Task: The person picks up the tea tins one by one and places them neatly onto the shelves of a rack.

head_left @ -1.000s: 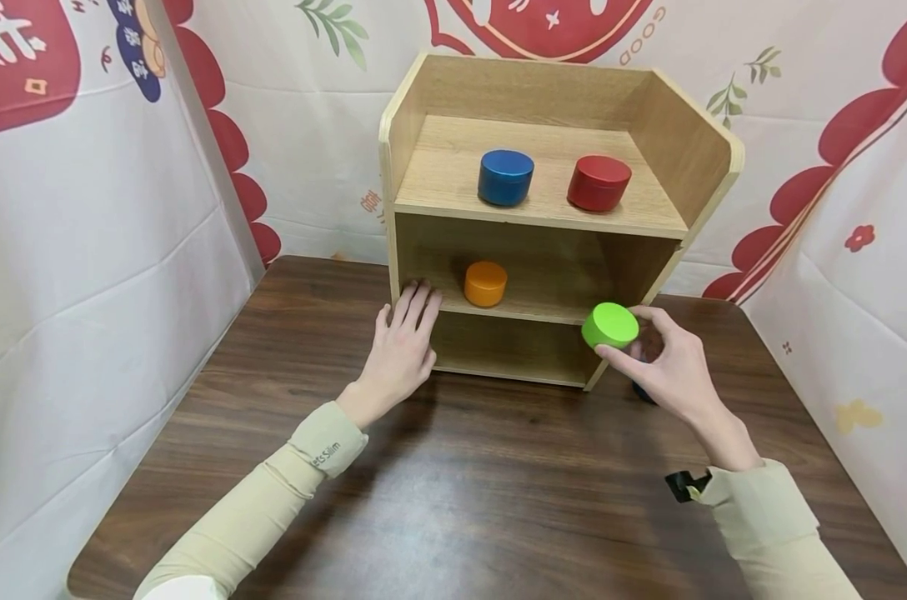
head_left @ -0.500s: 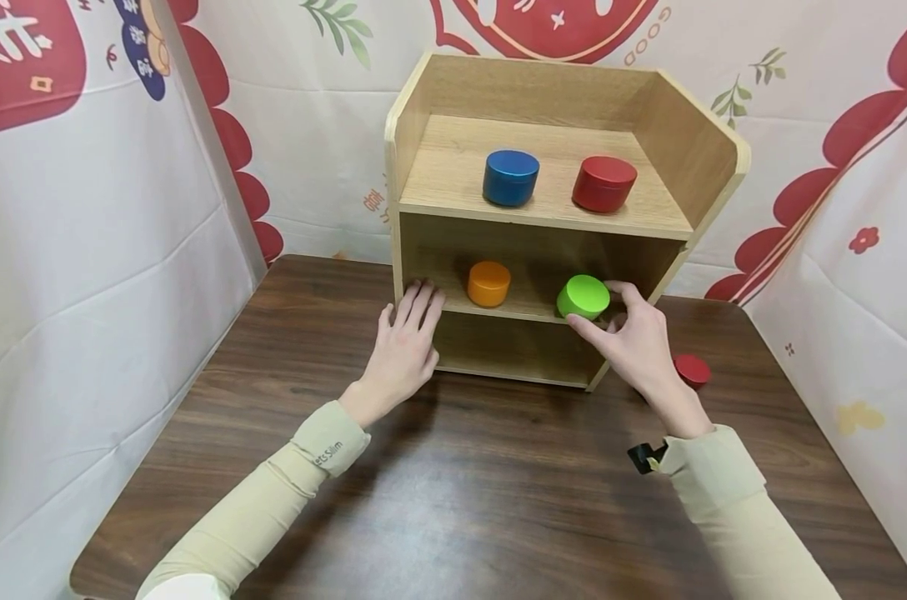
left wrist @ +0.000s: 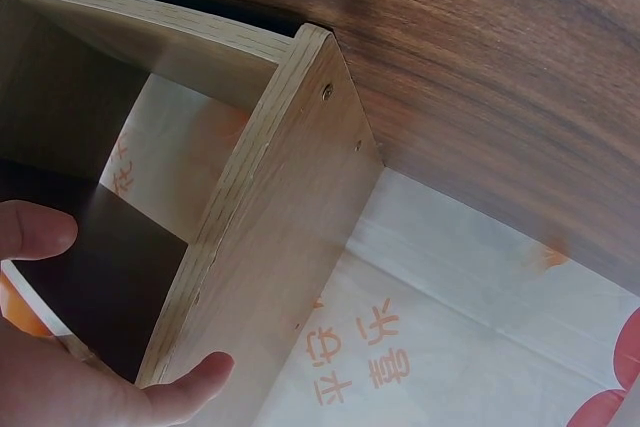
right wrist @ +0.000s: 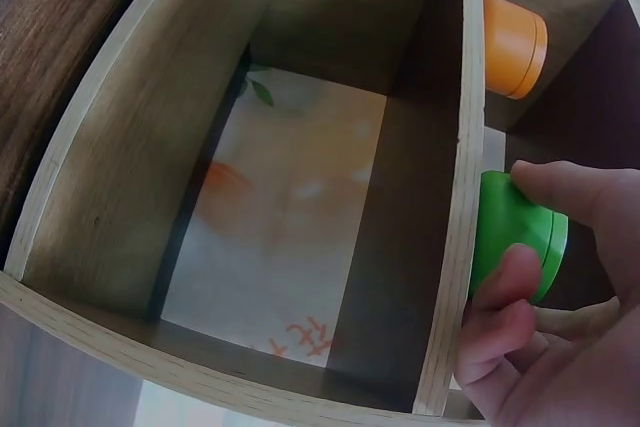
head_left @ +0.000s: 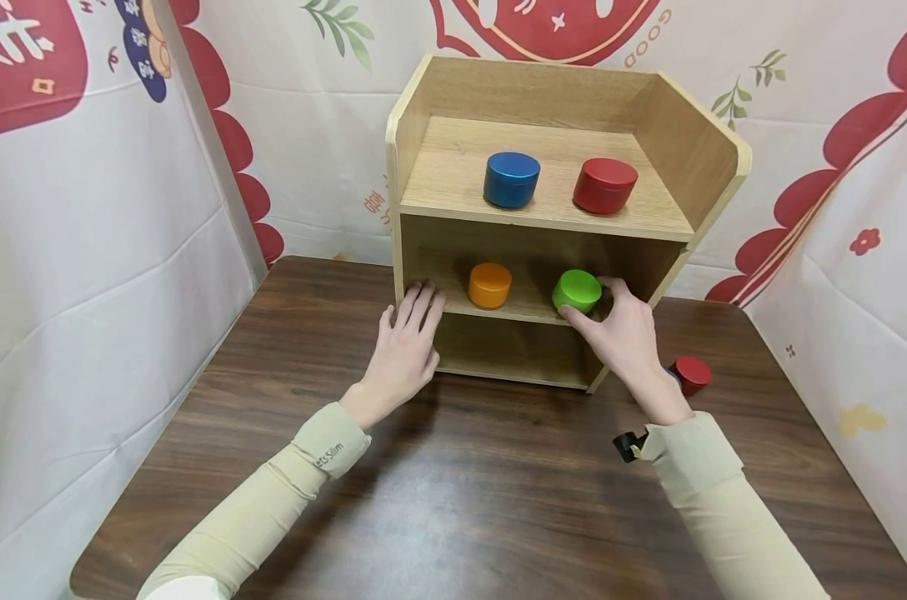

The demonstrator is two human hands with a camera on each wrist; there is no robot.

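Note:
My right hand pinches a green round tin between thumb and fingers, at the right part of the middle shelf. In the right wrist view the green tin sits just behind the shelf board's front edge. An orange round tin stands on the same shelf, further left. My left hand rests on the left front edge of the wooden shelf unit, fingers fairly straight. In the left wrist view, one finger lies outside the side panel, while the thumb reaches over the opening.
On the top shelf stand a blue tin and a red tin. Another red tin stands on the dark wooden table right of the unit, with something blue partly hidden beside it. Printed cloth hangs behind.
My right hand has carried the green tin leftward and back, from in front of the unit's right edge onto the middle shelf. The red tin on the table has come into view. The left hand stays put.

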